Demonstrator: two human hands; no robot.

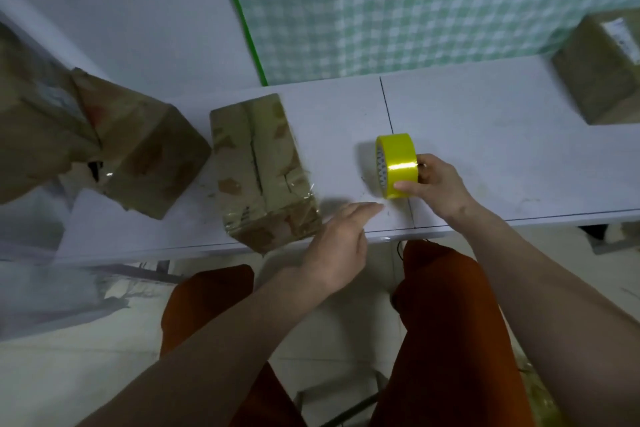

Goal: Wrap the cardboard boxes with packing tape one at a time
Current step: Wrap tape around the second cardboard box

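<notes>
Surface [485,135] carries three boxes; nearest box [263,170] sits at the front edge. My right hand [438,185] grasps tape [396,166] upright; left hand [341,243] released, flat. I'd find the tape end first.

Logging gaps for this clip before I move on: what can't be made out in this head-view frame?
- Printing on the label of the far-right box: motion blur, and the frame edge cuts it.
- Left boxes: blurred, partly cut off by the left edge.
- Loose end of the tape roll: not discernible; the right hand covers one side.
- Whether the left hand touches the table: blurred.
</notes>
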